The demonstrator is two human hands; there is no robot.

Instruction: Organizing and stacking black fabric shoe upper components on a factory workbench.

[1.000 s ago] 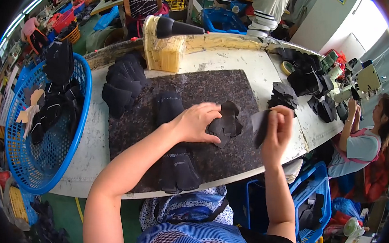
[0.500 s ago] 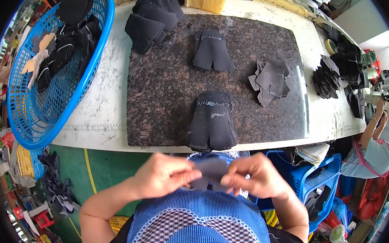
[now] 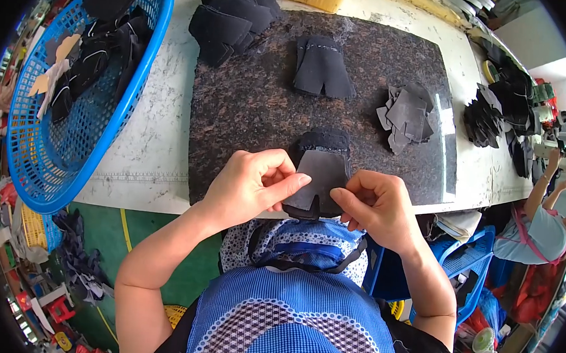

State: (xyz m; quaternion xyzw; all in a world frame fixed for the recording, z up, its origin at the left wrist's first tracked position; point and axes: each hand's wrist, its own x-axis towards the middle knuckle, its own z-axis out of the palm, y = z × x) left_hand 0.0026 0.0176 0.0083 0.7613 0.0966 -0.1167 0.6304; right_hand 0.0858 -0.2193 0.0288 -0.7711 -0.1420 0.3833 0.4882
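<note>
A thin grey notched fabric piece (image 3: pixel 320 172) lies over the near stack of black fabric pieces (image 3: pixel 325 140) at the front of the dark stone slab. My left hand (image 3: pixel 259 183) pinches its left edge between thumb and fingers. On the opposite edge, my right hand (image 3: pixel 374 202) is closed too, thumb against its lower right side. Both hands rest low over the stack, and the curled fingertips are partly hidden. Farther back on the slab sits a second stack of black notched pieces (image 3: pixel 322 71). To the right lies a loose pile of grey pieces (image 3: pixel 408 116).
The speckled stone slab (image 3: pixel 247 121) rests on a white table (image 3: pixel 151 134). A blue basket (image 3: pixel 93 170) with dark pieces stands at the left. Black pieces fan out at the back left (image 3: pixel 235 12); more black scraps (image 3: pixel 484 118) lie right. Another person (image 3: pixel 535 233) is at the far right.
Both hands have moved forward from above my lap to the near stack, bringing the grey fabric piece down over it.
</note>
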